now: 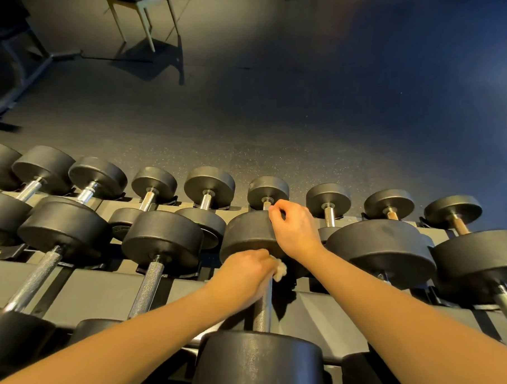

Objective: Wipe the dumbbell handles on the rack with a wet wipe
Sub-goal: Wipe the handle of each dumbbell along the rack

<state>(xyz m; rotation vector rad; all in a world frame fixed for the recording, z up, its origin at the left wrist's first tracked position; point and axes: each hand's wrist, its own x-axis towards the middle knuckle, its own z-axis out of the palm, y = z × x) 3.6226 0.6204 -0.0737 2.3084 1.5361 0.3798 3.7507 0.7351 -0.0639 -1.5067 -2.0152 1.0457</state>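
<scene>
Two tiers of black round-headed dumbbells lie on the dark rack [99, 291]: nine back-row dumbbells [209, 186] can be counted by their far heads, the leftmost cut by the frame edge, and five front-row dumbbells [161, 239] sit nearer and larger. All lie side by side with their long axes running away from the person, those towards the left splaying to the lower left and those on the right to the lower right. The third of the front five, the middle dumbbell [259, 362], lies almost straight fore and aft, its near head at the bottom of the view and its far head [248, 235] pointing towards the speckled floor [301, 117] beyond the rack. Its knurled chrome handle [263, 313] runs between the two heads. There is one wet wipe [280, 270], a pale crumpled wad, at the far end of that handle just under the far head. The left hand [244, 275] has its fingers wrapped around the handle there, clamping the wipe against the metal, with a tuft poking out on the right side. The right hand [294, 230] lies across the top right of the far head with its fingers curled tight at the rim, close to the short handle of the back-row dumbbell behind; whether they grasp anything cannot be told. Farther off on the floor stand one pale-legged stool [144, 19] and a dark machine frame [23, 71] at the left
</scene>
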